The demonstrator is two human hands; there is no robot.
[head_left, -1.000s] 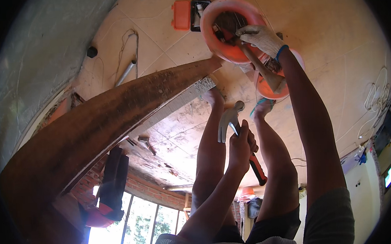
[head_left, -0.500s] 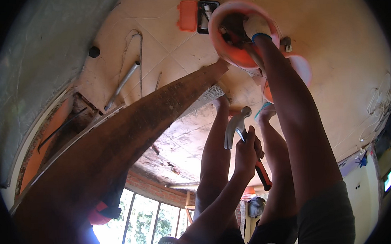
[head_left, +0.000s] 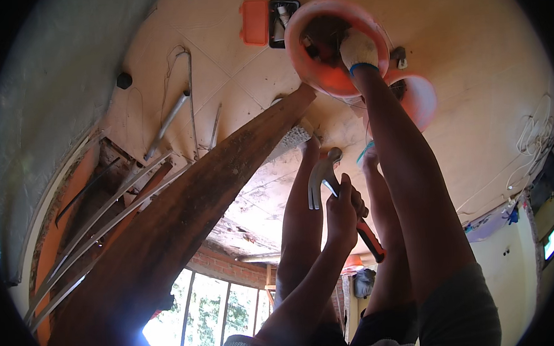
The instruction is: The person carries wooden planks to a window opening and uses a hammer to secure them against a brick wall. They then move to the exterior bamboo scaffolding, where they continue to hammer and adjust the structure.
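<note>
a reach into the large orange bucket (head_left: 332,82) seems to be in hand; feeling among its dark contents (head_left: 326,36) would be called for. the gloved right hand (head_left: 358,48) is sunk inside, arm outstretched; whether anything is gripped cannot be told. nearer the body than the bucket, the hammer (head_left: 324,172) is clasped close to its head by the bare left hand (head_left: 344,212), forearm slanted inward.

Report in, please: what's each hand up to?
Left hand: gripping claw hammer. Right hand: gloved, inside orange bucket, grip hidden. Wooden plank: slanting across, left of hammer.
</note>
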